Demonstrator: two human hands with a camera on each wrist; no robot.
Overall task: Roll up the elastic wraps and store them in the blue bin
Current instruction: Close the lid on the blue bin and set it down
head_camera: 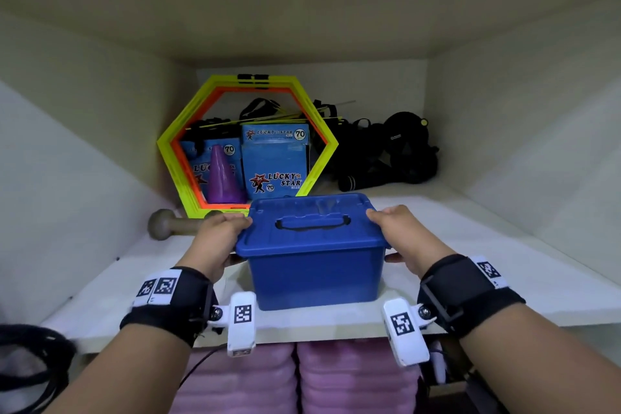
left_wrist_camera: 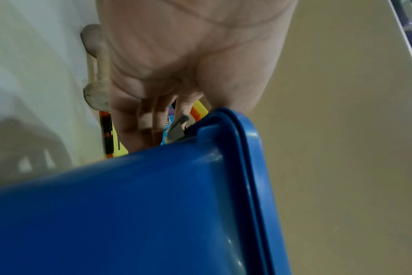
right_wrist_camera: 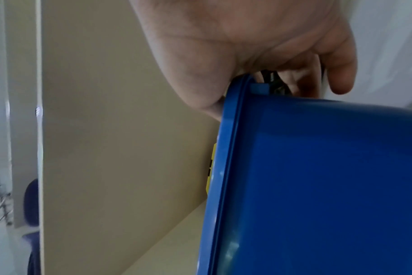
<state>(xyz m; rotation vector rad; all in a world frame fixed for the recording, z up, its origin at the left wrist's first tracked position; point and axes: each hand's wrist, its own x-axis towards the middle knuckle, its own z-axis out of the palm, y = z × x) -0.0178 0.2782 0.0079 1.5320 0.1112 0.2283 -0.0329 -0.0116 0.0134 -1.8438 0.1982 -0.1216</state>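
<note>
Gripping the lidded blue bin (head_camera: 314,265) at its rim, the left hand (head_camera: 215,244) clasps the left end and the right hand (head_camera: 405,239) the right; it sits between them at the shelf's (head_camera: 504,279) front edge, long axis spanning hand to hand.

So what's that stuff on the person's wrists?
Each bare forearm wears a wide black strap, one on the left wrist and one on the right wrist. White tags with black square codes sit on the straps. A small white box with the same code hangs from each.
</note>
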